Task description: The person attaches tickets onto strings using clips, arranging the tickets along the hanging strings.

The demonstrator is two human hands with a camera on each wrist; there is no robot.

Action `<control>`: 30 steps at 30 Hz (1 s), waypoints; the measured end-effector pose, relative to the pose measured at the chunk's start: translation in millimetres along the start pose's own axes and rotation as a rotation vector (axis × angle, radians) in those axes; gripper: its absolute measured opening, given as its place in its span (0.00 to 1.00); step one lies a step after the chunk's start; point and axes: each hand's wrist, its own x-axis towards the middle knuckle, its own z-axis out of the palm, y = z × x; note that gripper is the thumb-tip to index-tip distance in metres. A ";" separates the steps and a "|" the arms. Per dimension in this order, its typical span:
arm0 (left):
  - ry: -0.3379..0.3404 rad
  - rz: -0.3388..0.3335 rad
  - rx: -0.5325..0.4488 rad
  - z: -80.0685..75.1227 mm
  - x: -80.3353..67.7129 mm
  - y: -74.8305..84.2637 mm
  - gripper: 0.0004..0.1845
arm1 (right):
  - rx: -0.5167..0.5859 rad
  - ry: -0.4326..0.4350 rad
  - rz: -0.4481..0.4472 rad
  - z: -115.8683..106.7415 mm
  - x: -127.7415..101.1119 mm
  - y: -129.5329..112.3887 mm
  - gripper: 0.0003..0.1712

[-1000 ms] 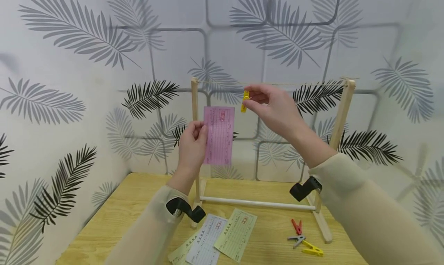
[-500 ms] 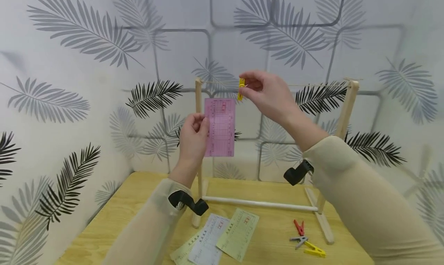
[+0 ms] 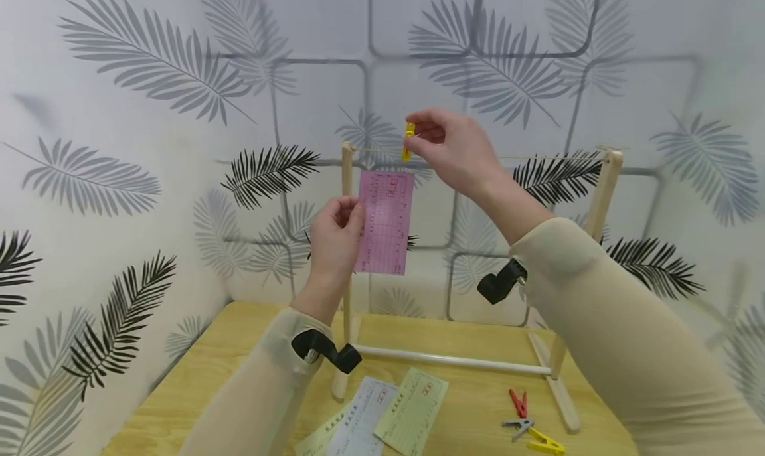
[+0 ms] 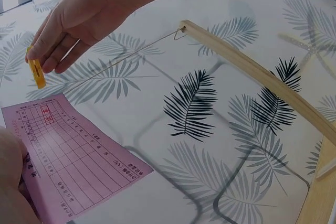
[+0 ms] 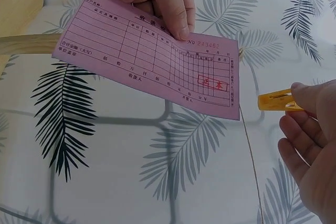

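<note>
My left hand (image 3: 336,237) pinches a pink receipt slip (image 3: 385,224) by its left edge and holds it upright, its top a little below the string (image 3: 538,156). Red stamped characters and printed lines show on the slip. Above its top right corner, my right hand (image 3: 457,147) pinches a yellow clothespin (image 3: 409,141) between thumb and fingers, its lower end pointing down. In the right wrist view the clothespin (image 5: 277,101) is apart from the slip (image 5: 152,59), with the string running down between them.
A wooden frame with a right post (image 3: 605,194), left post (image 3: 347,243) and white bottom bar (image 3: 454,359) stands on the wooden table (image 3: 197,383). Nearer lie a green slip (image 3: 412,413), a white slip (image 3: 361,419) and red (image 3: 518,404), grey (image 3: 518,427) and yellow clothespins (image 3: 545,443).
My right hand has moved up and left with the yellow clothespin, from below the string to beside it. The left hand has raised the pink slip slightly toward the string.
</note>
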 end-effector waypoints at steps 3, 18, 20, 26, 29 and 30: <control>0.007 -0.007 0.046 2.9 1.2 0.5 0.07 | 0.011 0.004 0.011 1.9 5.1 -0.7 0.24; 0.061 -0.040 0.054 10.0 9.0 -2.8 0.09 | 0.002 -0.031 0.053 19.6 32.4 -3.8 0.25; 0.068 -0.040 0.071 11.6 9.9 -2.1 0.10 | -0.006 -0.032 0.059 20.7 34.3 -3.9 0.25; 0.100 -0.035 0.123 14.3 13.6 -0.1 0.10 | -0.035 -0.038 0.060 22.4 41.6 -5.8 0.24; 0.103 -0.020 0.131 16.6 14.9 0.7 0.10 | -0.041 -0.039 0.066 22.4 44.8 -5.8 0.23; 0.102 -0.015 0.136 17.6 15.1 0.8 0.10 | -0.040 -0.040 0.069 22.5 45.4 -5.7 0.23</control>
